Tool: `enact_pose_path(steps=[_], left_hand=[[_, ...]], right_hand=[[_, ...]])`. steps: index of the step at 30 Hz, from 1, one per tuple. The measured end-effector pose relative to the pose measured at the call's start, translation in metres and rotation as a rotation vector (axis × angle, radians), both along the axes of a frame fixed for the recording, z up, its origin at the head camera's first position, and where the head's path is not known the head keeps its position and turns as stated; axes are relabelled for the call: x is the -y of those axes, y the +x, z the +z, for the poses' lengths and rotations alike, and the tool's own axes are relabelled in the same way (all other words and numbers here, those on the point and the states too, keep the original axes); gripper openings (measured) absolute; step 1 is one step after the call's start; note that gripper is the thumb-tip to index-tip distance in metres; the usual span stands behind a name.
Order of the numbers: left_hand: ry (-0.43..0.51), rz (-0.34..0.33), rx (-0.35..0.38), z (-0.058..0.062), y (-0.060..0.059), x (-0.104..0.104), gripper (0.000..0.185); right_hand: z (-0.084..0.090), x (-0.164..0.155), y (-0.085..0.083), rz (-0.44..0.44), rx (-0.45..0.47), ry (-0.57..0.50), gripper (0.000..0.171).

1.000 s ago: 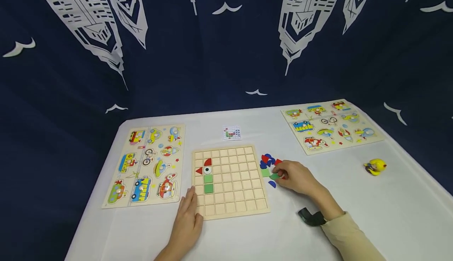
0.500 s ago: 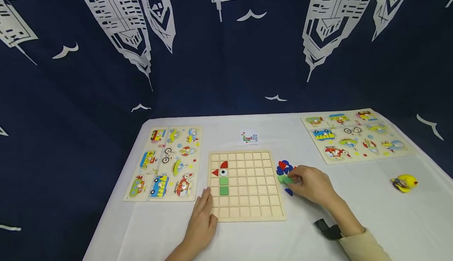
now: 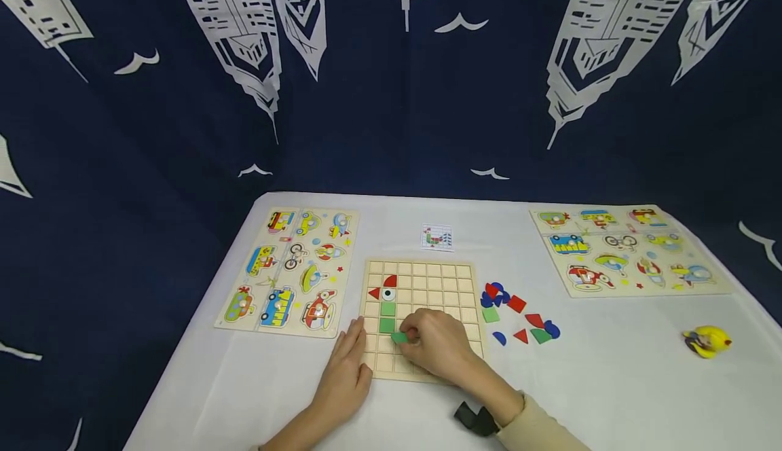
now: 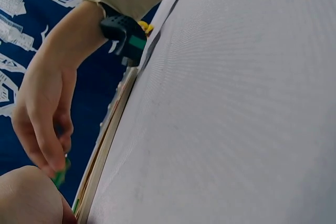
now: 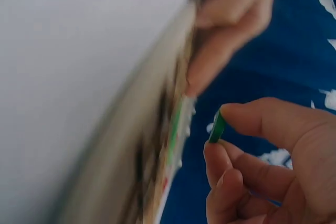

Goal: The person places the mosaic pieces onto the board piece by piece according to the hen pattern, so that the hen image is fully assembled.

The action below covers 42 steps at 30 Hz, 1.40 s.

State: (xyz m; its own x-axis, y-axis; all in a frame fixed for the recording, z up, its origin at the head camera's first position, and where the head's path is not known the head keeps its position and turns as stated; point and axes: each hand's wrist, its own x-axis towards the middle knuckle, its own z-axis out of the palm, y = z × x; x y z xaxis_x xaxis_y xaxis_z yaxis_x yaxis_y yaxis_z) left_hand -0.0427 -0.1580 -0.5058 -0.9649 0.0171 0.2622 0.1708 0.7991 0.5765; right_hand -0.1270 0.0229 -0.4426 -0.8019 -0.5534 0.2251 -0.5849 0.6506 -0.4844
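A wooden grid board (image 3: 449,301) lies on the table. In its left cells sit a red quarter-circle (image 3: 390,281), a red triangle (image 3: 375,293), an eye piece (image 3: 387,294) and two green squares, an upper (image 3: 387,309) and a lower (image 3: 387,325). My right hand (image 3: 436,342) pinches a green tile (image 5: 217,126) between thumb and finger, over the board just below the lower green square. Seen edge-on in the right wrist view, the tile's outline is unclear. Fingers extended, my left hand (image 3: 343,376) rests against the board's left edge.
Loose red, blue and green pieces (image 3: 516,303) lie right of the board. A small picture card (image 3: 436,237) is behind it. Vehicle puzzle boards stand at left (image 3: 244,281) and back right (image 3: 629,281). A yellow toy figure (image 3: 706,341) sits far right.
My right hand has picked a green tile from the loose pieces and carried it left over the board. The left hand stays at the board's edge. The head view has shifted.
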Motion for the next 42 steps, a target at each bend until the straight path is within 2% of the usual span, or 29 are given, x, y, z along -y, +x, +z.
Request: enact_pose_path(steps=[7,11,17,25,34,42], left_hand=[[0.011,-0.005,0.018,0.001,0.000,-0.008,0.055],[0.006,-0.008,0.030,0.000,0.002,-0.007,0.057],[-0.022,-0.013,0.003,0.000,0.002,-0.005,0.056],[-0.015,-0.042,0.050,0.001,0.006,-0.006,0.056],[-0.017,-0.033,0.029,0.000,0.003,-0.004,0.057],[-0.004,-0.003,0.014,-0.003,-0.001,0.000,0.057]], right_hand=[[-0.011,0.010,0.003,0.017,0.017,0.015,0.013],[-0.016,0.013,0.003,0.022,-0.010,0.012,0.013],[-0.023,0.017,0.005,0.011,-0.021,-0.013,0.015],[-0.029,0.015,0.012,-0.014,-0.015,-0.036,0.022],[-0.027,0.017,0.009,-0.016,-0.023,-0.036,0.022],[-0.023,0.021,0.002,0.033,-0.050,-0.027,0.018]])
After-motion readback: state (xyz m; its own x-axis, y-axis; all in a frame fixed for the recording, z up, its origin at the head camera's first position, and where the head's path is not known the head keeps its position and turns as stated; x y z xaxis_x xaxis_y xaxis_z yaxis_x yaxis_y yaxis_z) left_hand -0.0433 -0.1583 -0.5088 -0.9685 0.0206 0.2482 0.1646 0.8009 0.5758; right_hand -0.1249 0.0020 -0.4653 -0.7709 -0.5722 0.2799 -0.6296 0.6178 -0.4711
